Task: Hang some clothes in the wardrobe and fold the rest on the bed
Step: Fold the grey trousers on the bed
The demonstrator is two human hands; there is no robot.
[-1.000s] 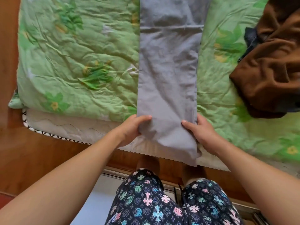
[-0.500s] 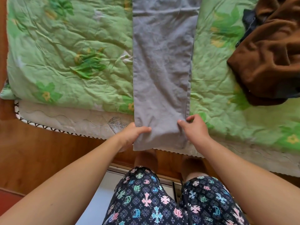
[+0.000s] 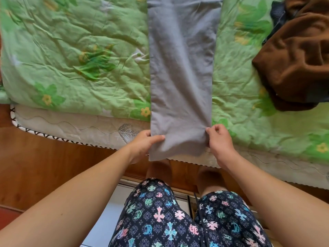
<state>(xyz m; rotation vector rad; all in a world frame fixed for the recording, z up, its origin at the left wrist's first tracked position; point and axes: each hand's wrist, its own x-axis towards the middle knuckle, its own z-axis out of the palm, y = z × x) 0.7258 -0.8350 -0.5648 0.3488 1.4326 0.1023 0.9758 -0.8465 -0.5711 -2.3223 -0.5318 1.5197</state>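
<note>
Since a second ago your right hand (image 3: pixel 219 139) has gone from lying flat on the grey garment (image 3: pixel 181 77) to nipping its right edge, and the garment's near end has narrowed between your two hands.

At the left of the frame the green floral quilt (image 3: pixel 71 68) covers the bed. Its near edge stops short of the pale mattress border (image 3: pixel 71 124), and below that runs the wooden bed frame (image 3: pixel 44 166).

Just left of centre, your left hand (image 3: pixel 142 145) grips the near left corner of the grey garment. The thumb lies on top of the cloth and the fingers are curled out of sight beneath it.

The garment itself is folded into a long, narrow strip. It runs from the top centre of the frame down across the quilt, and its near end hangs just past the mattress edge.

Your right hand pinches the right edge close to the near corner between thumb and forefinger, with the other fingers curled.

At the upper right, well apart from the grey strip, a crumpled brown garment (image 3: pixel 293 59) lies heaped on the quilt. A dark piece of clothing (image 3: pixel 277 13) shows from under its top edge.

Your patterned shorts (image 3: pixel 160 220) fill the bottom centre.
</note>
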